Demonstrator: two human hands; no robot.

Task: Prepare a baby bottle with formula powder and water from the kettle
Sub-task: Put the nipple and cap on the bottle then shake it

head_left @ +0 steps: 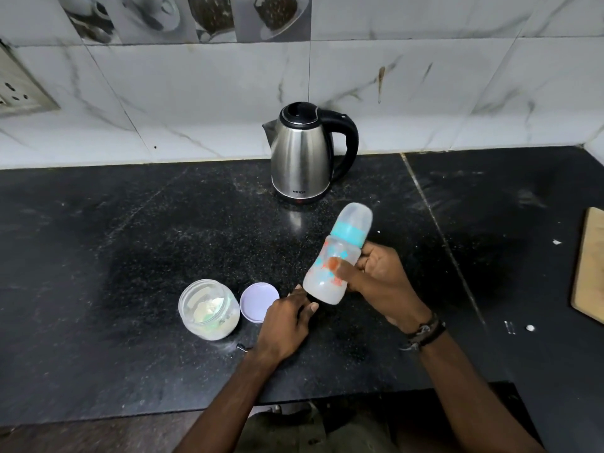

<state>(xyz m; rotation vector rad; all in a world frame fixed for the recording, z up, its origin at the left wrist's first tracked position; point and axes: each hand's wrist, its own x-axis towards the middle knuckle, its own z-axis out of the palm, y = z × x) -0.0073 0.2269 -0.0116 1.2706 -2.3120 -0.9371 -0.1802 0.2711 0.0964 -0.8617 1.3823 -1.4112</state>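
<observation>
- Baby bottle [330, 266]: held above the dark surface [130, 256], near-right of centre, tilted with its capped top leaning far-right. Teal collar and clear cap on; contents look milky, blurred.
- Right hand [376, 279]: clenched round the bottle's lower body, wrist bent inward.
- Left hand [287, 318]: loosely curled, grasping nothing, fingertips just beside the bottle's base.
- Risk: a loose collar would likely leak if shaken.
- Open powder jar [209, 308] and lid [259, 302] near-left; a careless elbow could topple the jar.
- Kettle [304, 155] far, upright.

bare forearms, dark wristband [425, 331], olive trousers [294, 429]
</observation>
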